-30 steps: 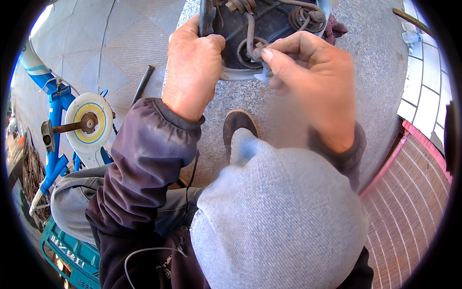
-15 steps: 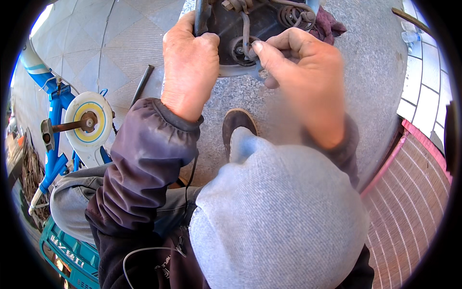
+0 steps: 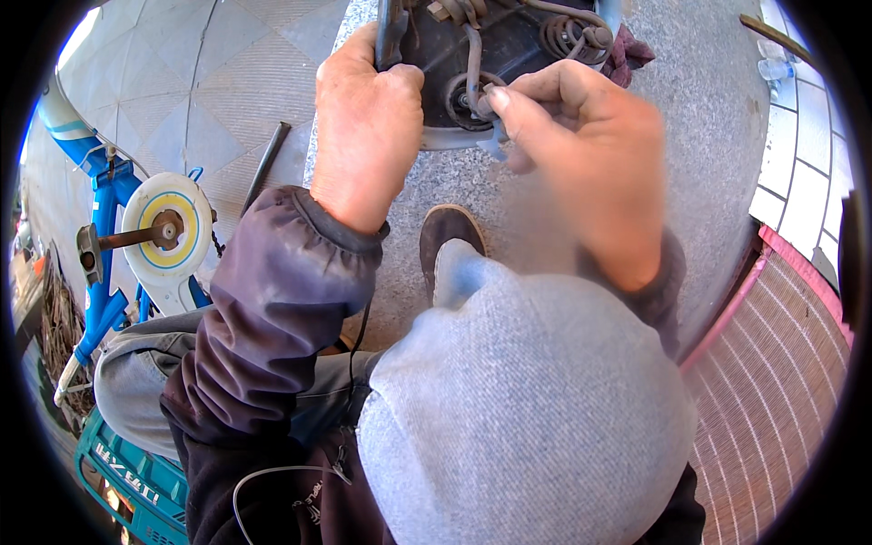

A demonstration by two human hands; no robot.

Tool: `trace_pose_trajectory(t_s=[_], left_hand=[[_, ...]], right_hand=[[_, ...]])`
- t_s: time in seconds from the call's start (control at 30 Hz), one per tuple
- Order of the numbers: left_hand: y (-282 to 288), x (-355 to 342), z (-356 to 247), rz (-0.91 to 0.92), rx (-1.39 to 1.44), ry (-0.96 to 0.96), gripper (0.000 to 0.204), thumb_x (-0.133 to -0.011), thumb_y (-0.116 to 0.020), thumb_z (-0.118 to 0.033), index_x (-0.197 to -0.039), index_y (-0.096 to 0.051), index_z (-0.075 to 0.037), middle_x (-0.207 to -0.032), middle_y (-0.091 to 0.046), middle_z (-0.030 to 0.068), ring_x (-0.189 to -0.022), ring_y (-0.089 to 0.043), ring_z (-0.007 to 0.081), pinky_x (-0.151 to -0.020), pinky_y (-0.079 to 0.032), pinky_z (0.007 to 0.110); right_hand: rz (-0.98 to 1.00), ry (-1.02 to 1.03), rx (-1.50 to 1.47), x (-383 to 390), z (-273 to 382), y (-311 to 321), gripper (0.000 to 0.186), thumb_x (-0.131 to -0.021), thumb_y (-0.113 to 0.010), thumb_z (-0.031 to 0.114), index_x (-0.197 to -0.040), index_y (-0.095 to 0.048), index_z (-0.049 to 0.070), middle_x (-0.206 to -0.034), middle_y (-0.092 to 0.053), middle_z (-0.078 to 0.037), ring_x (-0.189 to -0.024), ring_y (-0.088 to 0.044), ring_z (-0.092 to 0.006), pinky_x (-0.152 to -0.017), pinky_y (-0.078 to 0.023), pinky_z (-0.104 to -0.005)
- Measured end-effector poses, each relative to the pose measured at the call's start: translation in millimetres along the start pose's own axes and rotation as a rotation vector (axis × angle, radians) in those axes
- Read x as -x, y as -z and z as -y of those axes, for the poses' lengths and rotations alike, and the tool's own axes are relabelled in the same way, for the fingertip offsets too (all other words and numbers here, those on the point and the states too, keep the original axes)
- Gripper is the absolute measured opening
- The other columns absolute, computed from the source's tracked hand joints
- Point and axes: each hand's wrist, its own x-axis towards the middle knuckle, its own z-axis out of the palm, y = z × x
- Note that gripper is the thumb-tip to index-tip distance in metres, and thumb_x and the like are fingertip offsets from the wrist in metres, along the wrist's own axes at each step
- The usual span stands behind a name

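Observation:
A bicycle saddle (image 3: 509,50) lies underside up at the top of the view, with a dark base, rusty bent rods and coil springs. My left hand (image 3: 371,127) is closed round its left edge, thumb on top. My right hand (image 3: 590,136) is closed in a pinch at the lower end of a rusty rod (image 3: 473,64), beside the near coil spring (image 3: 459,95). A small pale blue piece (image 3: 493,145) shows just below those fingertips. Whether they hold the rod's end or a small part on it is hard to make out.
A dark red cloth (image 3: 629,56) lies right of the saddle. At the left stands a blue bicycle frame (image 3: 104,195) with a white chain guard (image 3: 145,213), near a dark bar (image 3: 268,163) on the floor. A green crate (image 3: 127,477) is at lower left, a brown mat (image 3: 772,391) at right.
The saddle and both my hands have shifted slightly right and toward me. My left hand keeps its grip on the edge; my right fingers stay pinched at the rod's end.

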Motion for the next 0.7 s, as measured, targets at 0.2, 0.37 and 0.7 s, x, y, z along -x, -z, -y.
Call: trace_pose_trajectory(t_s=[0.2,0.37,0.7], left_hand=[[6,-7,7,0.017,-0.212,-0.081,0.025,-0.079,-0.050,0.003,-0.102,-0.060,0.007,-0.084,-0.064,0.0095,-0.070,-0.062,0.0130,-0.066,-0.053,0.027],[4,-10,13,0.069,0.094,0.103,0.023,-0.081,-0.049,0.004,-0.102,-0.057,0.009,-0.088,-0.065,0.0142,-0.072,-0.066,0.0188,-0.069,-0.056,0.029],[-3,-8,10,0.028,0.286,0.205,0.020,-0.076,-0.049,0.003,-0.093,-0.059,0.009,-0.077,-0.059,0.0097,-0.064,-0.054,0.0143,-0.057,-0.044,0.028]], right_hand=[[-0.051,-0.051,0.012,-6,-4,-6,0.014,-0.082,-0.068,0.011,-0.081,-0.067,-0.003,-0.060,-0.063,-0.005,-0.052,-0.056,-0.0061,-0.048,-0.043,-0.0205],[-0.072,-0.139,-0.135,-4,8,5,0.015,-0.083,-0.070,0.015,-0.088,-0.068,0.001,-0.072,-0.064,-0.003,-0.058,-0.054,-0.0061,-0.053,-0.042,-0.0191],[-0.317,0.078,-0.039,10,15,16,0.015,-0.082,-0.069,0.007,-0.096,-0.068,0.000,-0.084,-0.066,-0.004,-0.074,-0.060,-0.0080,-0.067,-0.047,-0.0206]])
